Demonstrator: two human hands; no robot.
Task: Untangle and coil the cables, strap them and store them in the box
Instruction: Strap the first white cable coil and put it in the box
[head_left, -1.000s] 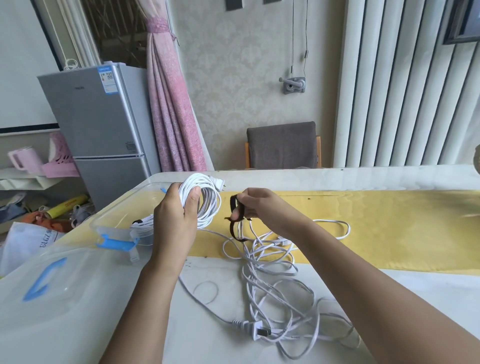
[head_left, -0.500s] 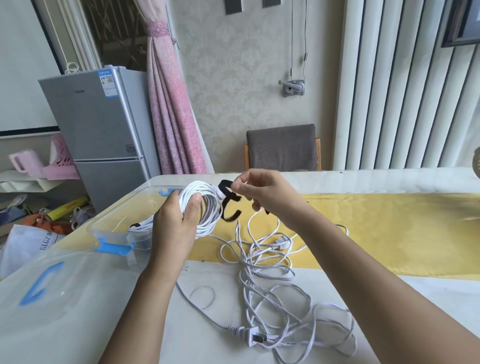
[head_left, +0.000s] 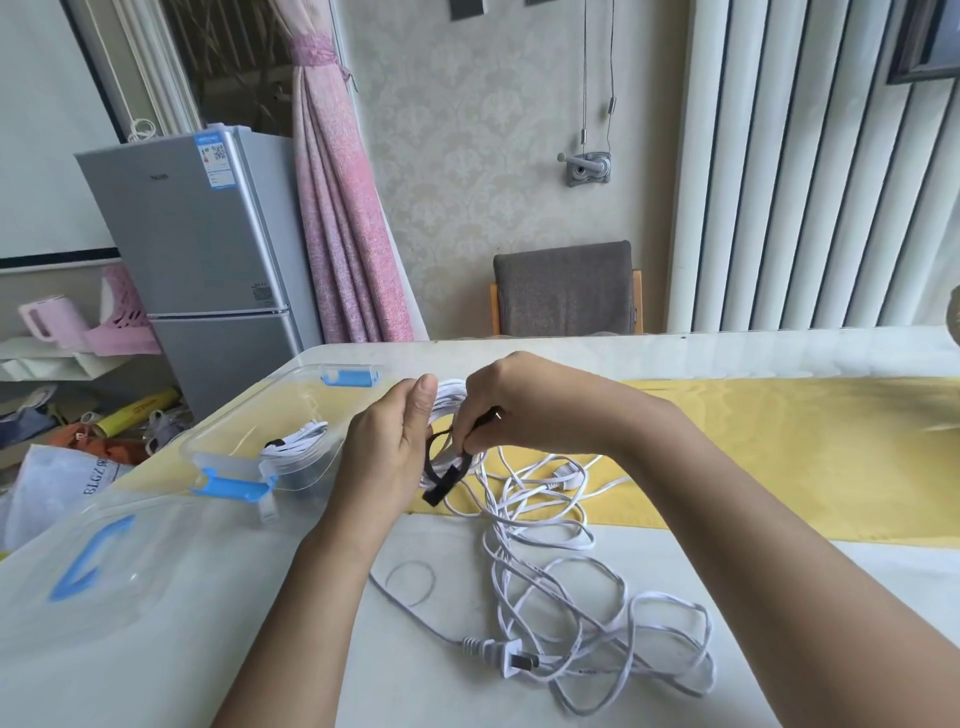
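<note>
My left hand (head_left: 387, 447) grips a coiled white cable (head_left: 448, 396), mostly hidden between both hands. My right hand (head_left: 511, 402) pinches a black strap (head_left: 440, 475) that loops around the coil, its free end hanging below. A tangle of loose white cables (head_left: 561, 587) lies on the table in front, with a two-pin plug (head_left: 506, 657) at the near side. The clear plastic box (head_left: 234, 431) with blue latches stands to the left and holds a strapped white coil (head_left: 298, 441).
The clear box lid (head_left: 93, 566) with a blue handle lies at the near left. A yellow runner (head_left: 779, 452) crosses the table. A thin rubber band (head_left: 410, 582) lies near my left forearm. A grey chair (head_left: 566, 288) stands behind the far edge, a fridge (head_left: 192, 249) at left.
My right hand carried the black strap from above the coil down and around it, closing in against my left hand. The coil stays held in my left hand.
</note>
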